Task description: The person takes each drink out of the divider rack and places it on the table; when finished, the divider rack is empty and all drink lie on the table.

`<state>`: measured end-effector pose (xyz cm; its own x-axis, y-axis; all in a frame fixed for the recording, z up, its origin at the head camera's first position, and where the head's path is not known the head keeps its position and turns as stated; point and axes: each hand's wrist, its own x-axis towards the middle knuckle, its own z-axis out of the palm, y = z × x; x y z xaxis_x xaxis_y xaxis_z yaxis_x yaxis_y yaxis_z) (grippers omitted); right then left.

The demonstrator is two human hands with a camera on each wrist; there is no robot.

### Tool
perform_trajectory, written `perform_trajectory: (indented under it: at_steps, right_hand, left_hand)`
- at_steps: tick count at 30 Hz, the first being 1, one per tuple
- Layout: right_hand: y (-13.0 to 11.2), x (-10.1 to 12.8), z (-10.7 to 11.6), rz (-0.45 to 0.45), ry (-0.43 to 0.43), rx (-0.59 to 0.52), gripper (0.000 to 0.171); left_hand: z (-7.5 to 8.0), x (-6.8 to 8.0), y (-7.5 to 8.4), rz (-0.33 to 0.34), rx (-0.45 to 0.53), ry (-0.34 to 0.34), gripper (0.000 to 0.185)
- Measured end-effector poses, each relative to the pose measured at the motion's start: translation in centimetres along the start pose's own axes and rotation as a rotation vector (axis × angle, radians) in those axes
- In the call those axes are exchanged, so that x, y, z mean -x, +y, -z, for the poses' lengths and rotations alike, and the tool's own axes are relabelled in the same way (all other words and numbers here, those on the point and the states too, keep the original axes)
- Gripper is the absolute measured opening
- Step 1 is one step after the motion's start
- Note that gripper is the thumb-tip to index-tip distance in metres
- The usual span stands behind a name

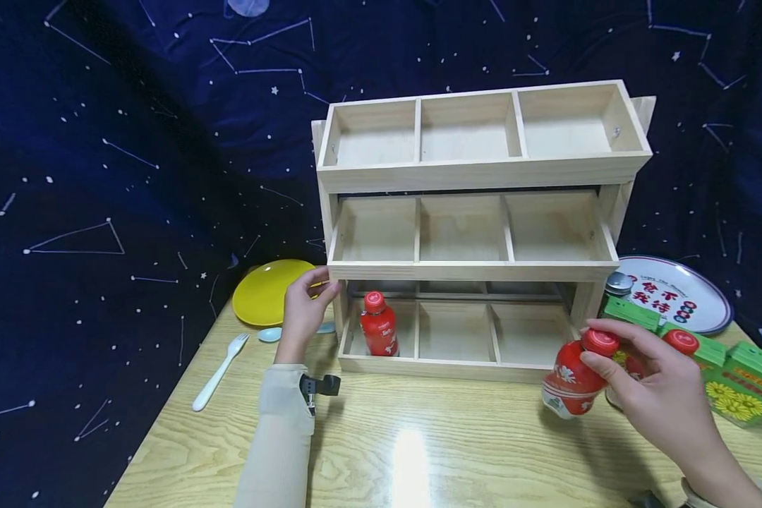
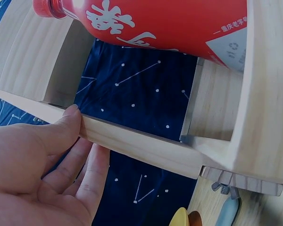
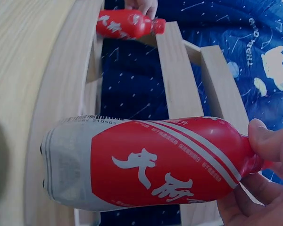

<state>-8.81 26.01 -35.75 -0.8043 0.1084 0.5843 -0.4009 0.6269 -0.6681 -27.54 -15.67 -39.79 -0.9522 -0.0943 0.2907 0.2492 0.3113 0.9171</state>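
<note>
My right hand (image 1: 657, 384) pinches a red plastic bottle (image 1: 568, 381) by its neck, just below the cap. In the head view the bottle hangs tilted above the table, beside the rack's front right corner. A second red bottle (image 1: 379, 330) stands in the bottom left compartment of the three-tier wooden rack (image 1: 476, 271). At the rack's left side, my left hand (image 1: 303, 310) grips an upright post. The left wrist view shows the thumb (image 2: 68, 125) on one face of that post and the fingers beneath. The right wrist view shows the held bottle's (image 3: 151, 165) label close up.
Left of the rack are a yellow plate (image 1: 269, 295), a pale fork (image 1: 221, 370) and a light blue spoon (image 1: 269, 335). On the right stand green cartons (image 1: 746, 384), another red-capped bottle (image 1: 681, 341), a metal-lidded jar (image 1: 619, 284) and a white printed plate (image 1: 714, 300).
</note>
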Motion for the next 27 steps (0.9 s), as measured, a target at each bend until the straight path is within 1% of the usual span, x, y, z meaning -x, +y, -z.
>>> perform_trajectory:
  at_steps: [4, 8, 14, 17, 19, 23, 27]
  right_hand:
    - [1.0, 0.8, 0.8, -0.038, 0.004, 0.047, 0.051]
    - [1.8, 1.3, 1.3, -0.057, 0.022, 0.083, 0.048]
    - [3.0, 1.8, 1.4, -0.078, 0.049, 0.093, 0.048]
    - [3.4, 2.0, 1.4, -0.08, 0.048, 0.11, 0.047]
    - [3.7, 2.1, 1.5, -0.078, 0.035, 0.148, 0.047]
    - [3.8, 2.0, 1.9, -0.045, -0.03, 0.262, 0.047]
    - [3.9, 1.8, 2.2, -0.011, -0.091, 0.297, 0.048]
  left_hand:
    - [0.1, 0.0, 0.0, -0.009, 0.01, 0.002, 0.035]
    - [0.1, 0.1, 0.0, -0.014, 0.013, 0.004, 0.035]
    - [0.0, 0.2, -0.1, -0.003, 0.002, -0.002, 0.037]
    - [0.0, 0.2, -0.1, 0.005, 0.0, -0.001, 0.036]
    - [0.0, 0.2, -0.1, 0.008, 0.001, -0.005, 0.036]
    - [-0.1, 0.2, 0.0, 0.006, 0.003, -0.008, 0.036]
    - [-0.1, 0.1, 0.0, -0.002, -0.006, 0.0, 0.036]
